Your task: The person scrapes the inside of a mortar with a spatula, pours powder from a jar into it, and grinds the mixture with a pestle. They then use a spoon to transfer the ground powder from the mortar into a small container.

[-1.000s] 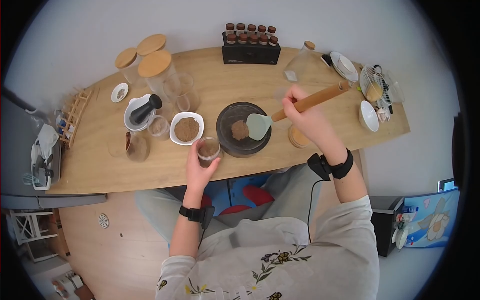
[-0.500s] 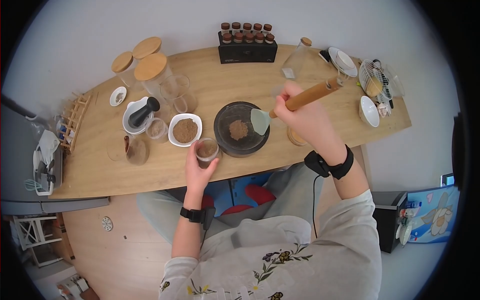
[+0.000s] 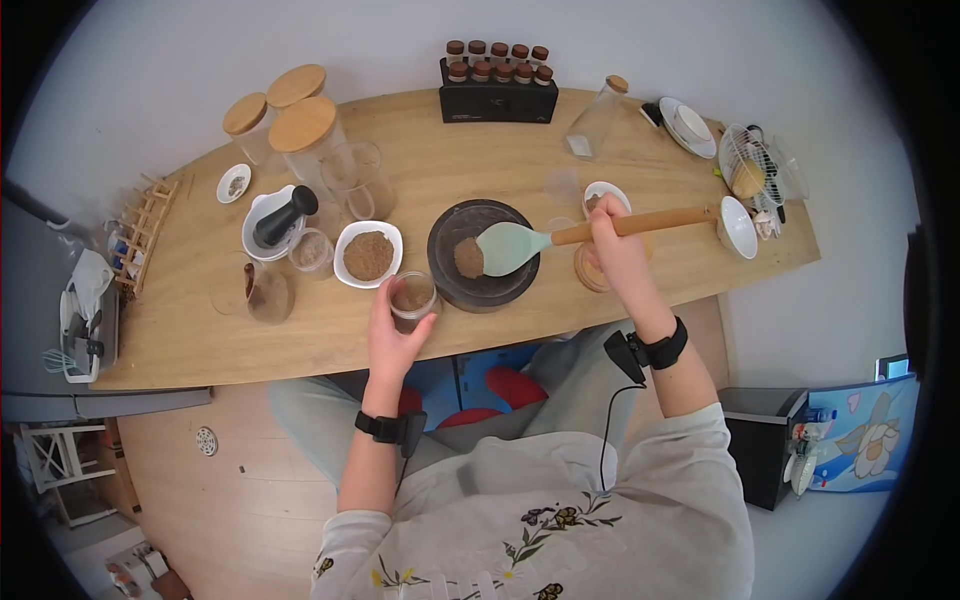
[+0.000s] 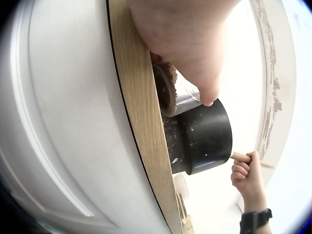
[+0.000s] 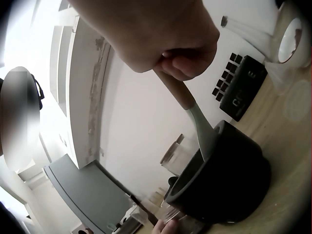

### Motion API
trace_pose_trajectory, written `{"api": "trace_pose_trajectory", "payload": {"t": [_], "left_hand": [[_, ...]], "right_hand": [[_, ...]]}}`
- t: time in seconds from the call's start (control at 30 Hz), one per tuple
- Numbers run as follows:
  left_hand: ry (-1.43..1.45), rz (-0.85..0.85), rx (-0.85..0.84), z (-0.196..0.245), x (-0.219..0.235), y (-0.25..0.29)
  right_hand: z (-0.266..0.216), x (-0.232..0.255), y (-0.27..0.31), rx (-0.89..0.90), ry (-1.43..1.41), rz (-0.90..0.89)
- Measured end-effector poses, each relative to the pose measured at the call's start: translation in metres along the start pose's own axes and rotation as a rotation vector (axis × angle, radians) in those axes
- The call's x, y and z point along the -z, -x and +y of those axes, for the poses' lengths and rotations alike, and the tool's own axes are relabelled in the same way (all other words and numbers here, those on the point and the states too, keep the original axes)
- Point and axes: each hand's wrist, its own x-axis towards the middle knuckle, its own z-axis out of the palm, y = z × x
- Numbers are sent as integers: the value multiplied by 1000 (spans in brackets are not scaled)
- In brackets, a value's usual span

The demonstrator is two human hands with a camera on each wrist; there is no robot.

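My right hand (image 3: pixel 622 252) grips the wooden handle of a spatula with a pale green head (image 3: pixel 512 248). The head reaches into a dark round mortar (image 3: pixel 485 301), where its edge meets a small heap of brown powder (image 3: pixel 467 258). In the right wrist view, the spatula (image 5: pixel 199 124) slants down past the rim of the mortar (image 5: pixel 234 180). My left hand (image 3: pixel 394 338) holds a small clear jar (image 3: pixel 412 298) with brown powder inside, close to the mortar's left side. The left wrist view has this jar (image 4: pixel 187 95) on the tabletop beside the mortar.
Left of the mortar stand a white bowl of brown powder (image 3: pixel 369 256), a white mortar with a black pestle (image 3: pixel 288 215), and several clear jars. A black spice rack (image 3: pixel 499 100) sits at the back. On the right are a small white bowl (image 3: pixel 607 190) and a glass bottle (image 3: pixel 596 125).
The spatula head has swung from the mortar's right rim leftward to the powder heap. My right hand has lowered and moved right, uncovering the small white bowl. My left hand stays on the jar.
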Motion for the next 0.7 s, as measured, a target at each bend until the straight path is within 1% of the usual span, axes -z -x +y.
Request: {"api": "trace_pose_trajectory", "payload": {"t": [0.07,0.17,0.47,0.57,0.7], "left_hand": [[11,2,0,1,-1,0],[25,7,0,-1,-2,0],[-4,7,-16,-3,-2,1],[-13,11,-11,-1,-2,2],[2,14,-22,-2,-2,2]], "right_hand": [[6,6,0,-80,-221,-43],[20,6,6,-85,-259,-34],[30,-1,26,-78,-298,29],[36,-6,31,-86,-317,66],[43,-11,38,-110,-413,133]]}}
